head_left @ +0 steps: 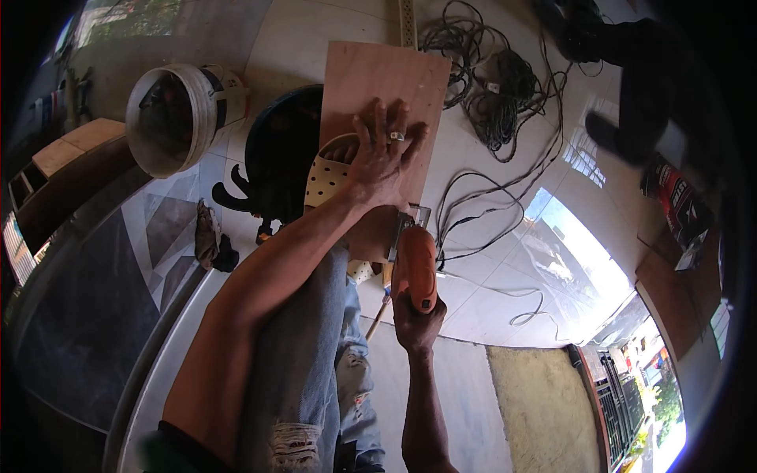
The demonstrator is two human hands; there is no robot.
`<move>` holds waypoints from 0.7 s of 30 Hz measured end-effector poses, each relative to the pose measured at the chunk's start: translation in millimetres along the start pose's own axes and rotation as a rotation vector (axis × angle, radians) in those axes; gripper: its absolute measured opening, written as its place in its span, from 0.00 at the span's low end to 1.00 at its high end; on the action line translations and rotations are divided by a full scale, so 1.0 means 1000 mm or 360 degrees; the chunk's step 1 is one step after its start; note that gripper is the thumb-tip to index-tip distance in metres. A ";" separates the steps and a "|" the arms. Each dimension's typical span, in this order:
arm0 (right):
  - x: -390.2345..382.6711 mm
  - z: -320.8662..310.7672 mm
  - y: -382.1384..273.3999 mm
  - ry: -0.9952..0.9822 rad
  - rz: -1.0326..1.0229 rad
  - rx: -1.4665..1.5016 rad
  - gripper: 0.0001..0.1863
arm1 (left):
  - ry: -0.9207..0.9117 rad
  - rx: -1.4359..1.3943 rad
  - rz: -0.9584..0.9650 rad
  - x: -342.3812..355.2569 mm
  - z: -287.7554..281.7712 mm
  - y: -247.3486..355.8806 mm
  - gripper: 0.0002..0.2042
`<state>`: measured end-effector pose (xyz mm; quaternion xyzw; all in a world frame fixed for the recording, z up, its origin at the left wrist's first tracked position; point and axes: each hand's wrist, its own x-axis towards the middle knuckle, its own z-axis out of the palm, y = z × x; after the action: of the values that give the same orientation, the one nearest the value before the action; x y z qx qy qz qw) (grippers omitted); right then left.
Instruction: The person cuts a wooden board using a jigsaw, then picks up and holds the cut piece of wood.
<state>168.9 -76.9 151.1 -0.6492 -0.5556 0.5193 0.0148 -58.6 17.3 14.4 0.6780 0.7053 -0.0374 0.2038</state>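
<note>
My left hand [384, 158] lies with fingers spread on a pinkish plywood board [374, 75], a ring on one finger. Beside it a foot in a cream perforated sandal [323, 180] rests on the board. My right hand [414, 323] is closed around an orange power saw [418, 264], probably a jigsaw, whose metal base [418, 214] sits at the board's near right edge, below my left hand. The blade is too hidden to make out. Under the board's left side is a dark round object [272, 134].
A white bucket [210, 106] lies left of the board. Tangled black cables [512, 94] spread over the tiled floor [497, 292] at the right, near a long socket strip [407, 22]. A red-black package [674, 205] is far right, a crumpled cloth [209, 232] at the left.
</note>
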 end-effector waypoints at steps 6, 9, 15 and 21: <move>0.001 -0.002 -0.002 -0.0015 -0.0055 0.0006 0.07 | -0.0019 -0.0005 -0.0005 0.001 0.000 0.000 0.73; 0.002 -0.003 -0.003 -0.0030 -0.0067 -0.0008 0.07 | -0.0019 -0.0015 -0.0001 0.001 -0.001 -0.001 0.74; 0.002 -0.002 0.000 -0.0043 -0.0058 -0.0021 0.09 | -0.0043 -0.0026 -0.0007 0.001 -0.003 0.000 0.74; 0.002 -0.002 -0.001 -0.0049 -0.0042 0.0016 0.09 | -0.0047 0.0005 0.0001 0.002 -0.005 0.000 0.74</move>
<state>169.3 -74.0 151.2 -0.6337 -0.5615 0.5319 0.0163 -59.3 20.5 18.1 0.6779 0.7019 -0.0486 0.2132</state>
